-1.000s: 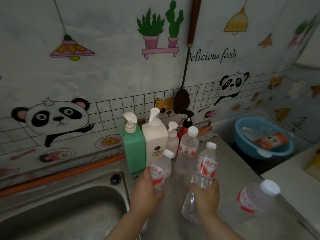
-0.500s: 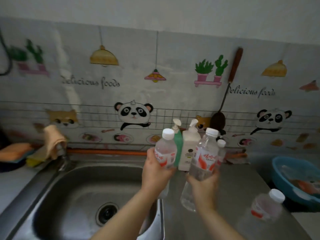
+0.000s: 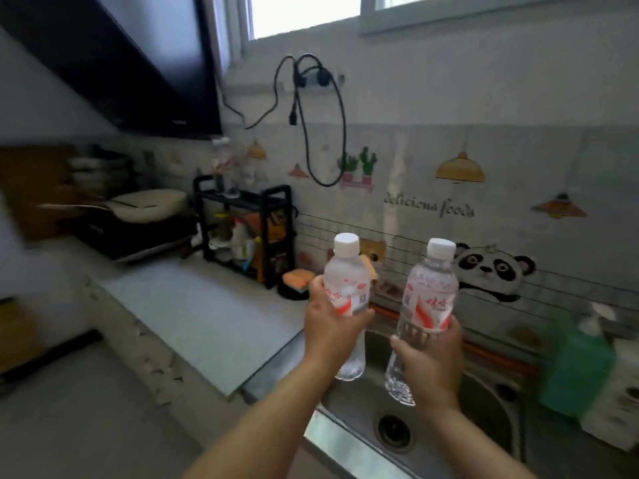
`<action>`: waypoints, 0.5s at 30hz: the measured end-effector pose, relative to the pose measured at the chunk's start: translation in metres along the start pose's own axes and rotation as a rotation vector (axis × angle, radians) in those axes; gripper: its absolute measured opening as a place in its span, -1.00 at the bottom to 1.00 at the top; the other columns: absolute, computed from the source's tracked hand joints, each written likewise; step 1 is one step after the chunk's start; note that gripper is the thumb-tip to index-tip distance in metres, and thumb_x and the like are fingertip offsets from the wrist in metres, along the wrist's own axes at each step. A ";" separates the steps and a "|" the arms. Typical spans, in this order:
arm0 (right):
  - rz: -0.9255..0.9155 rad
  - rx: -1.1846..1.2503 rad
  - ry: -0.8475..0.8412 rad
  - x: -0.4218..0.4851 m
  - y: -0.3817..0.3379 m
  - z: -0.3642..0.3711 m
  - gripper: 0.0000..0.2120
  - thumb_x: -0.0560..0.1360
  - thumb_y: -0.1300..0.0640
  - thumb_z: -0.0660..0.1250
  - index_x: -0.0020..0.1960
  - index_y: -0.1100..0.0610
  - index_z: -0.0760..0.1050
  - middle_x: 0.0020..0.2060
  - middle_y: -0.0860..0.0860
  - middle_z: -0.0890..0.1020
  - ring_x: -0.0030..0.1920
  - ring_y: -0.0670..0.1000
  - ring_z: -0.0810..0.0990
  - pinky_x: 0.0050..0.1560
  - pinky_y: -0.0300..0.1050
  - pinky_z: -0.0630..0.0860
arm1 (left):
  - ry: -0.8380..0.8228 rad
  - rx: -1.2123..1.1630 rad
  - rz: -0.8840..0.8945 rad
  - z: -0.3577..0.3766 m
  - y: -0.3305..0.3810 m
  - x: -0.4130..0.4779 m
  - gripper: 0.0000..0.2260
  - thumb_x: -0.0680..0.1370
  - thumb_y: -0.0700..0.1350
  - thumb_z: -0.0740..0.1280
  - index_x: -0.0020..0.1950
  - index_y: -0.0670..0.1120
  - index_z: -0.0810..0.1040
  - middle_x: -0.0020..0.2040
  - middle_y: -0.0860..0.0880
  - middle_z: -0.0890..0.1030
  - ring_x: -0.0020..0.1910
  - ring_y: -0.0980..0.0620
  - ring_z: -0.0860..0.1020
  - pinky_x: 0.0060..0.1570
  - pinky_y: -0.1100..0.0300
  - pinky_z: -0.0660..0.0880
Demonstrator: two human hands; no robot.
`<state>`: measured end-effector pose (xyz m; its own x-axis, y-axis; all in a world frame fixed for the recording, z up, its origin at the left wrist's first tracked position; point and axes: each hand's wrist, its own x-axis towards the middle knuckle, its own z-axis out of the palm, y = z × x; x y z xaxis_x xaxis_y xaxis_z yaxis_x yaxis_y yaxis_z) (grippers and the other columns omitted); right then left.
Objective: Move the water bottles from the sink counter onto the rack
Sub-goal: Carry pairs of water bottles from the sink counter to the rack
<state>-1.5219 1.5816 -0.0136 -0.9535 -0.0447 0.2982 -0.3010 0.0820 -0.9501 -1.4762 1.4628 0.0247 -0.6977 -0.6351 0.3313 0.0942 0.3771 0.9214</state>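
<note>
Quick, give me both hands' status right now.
Left hand: closed around a shorter water bottle, held upright.
Right hand: closed around a taller water bottle, held upright.

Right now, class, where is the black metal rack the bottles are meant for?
In the head view the black metal rack stands left of centre on the counter against the back wall, between the stove with the pale pan and the orange sponge.

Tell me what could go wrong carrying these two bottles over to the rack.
The rack's top shelf already seems to hold bottles, so a new one could knock them over. With the left hand and right hand each gripping a bottle, neither is free to steady anything. The pan handle juts out nearby.
</note>
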 end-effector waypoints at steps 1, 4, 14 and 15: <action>-0.006 0.008 -0.039 -0.003 -0.005 0.019 -0.31 0.30 0.36 0.49 0.34 0.12 0.29 0.19 0.08 0.53 0.14 0.04 0.54 0.07 -0.07 0.46 | 0.037 0.012 0.001 -0.020 -0.004 0.006 -0.38 0.35 -0.15 0.53 0.29 -0.06 0.26 0.05 0.09 0.41 0.04 0.13 0.41 -0.02 0.28 0.36; -0.026 0.043 -0.127 -0.012 -0.021 0.076 -0.27 0.30 0.39 0.48 0.37 0.16 0.23 0.25 0.13 0.48 0.23 0.09 0.49 0.13 -0.07 0.41 | 0.141 0.060 0.004 -0.081 -0.020 0.028 -0.40 0.36 -0.15 0.52 0.27 -0.09 0.27 0.05 0.08 0.39 0.03 0.14 0.39 -0.05 0.32 0.36; 0.028 0.055 -0.185 -0.026 -0.049 0.315 -0.28 0.25 0.37 0.52 0.30 0.13 0.27 0.18 0.14 0.53 0.18 0.20 0.53 0.17 0.21 0.49 | 0.281 0.096 -0.005 -0.276 -0.103 0.135 -0.47 0.35 -0.16 0.53 0.11 0.02 0.24 0.01 0.07 0.45 -0.02 0.09 0.46 -0.07 0.24 0.39; 0.025 0.049 -0.174 -0.026 -0.051 0.341 -0.28 0.24 0.36 0.52 0.30 0.13 0.28 0.17 0.14 0.53 0.17 0.20 0.53 0.16 0.17 0.50 | 0.279 0.095 -0.002 -0.295 -0.111 0.152 -0.47 0.35 -0.16 0.53 0.14 0.00 0.26 0.02 0.07 0.45 -0.01 0.09 0.46 -0.05 0.24 0.39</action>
<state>-1.4760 1.2391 -0.0041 -0.9418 -0.2152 0.2581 -0.2720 0.0370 -0.9616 -1.3833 1.1247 0.0327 -0.4742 -0.7918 0.3849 0.0168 0.4290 0.9032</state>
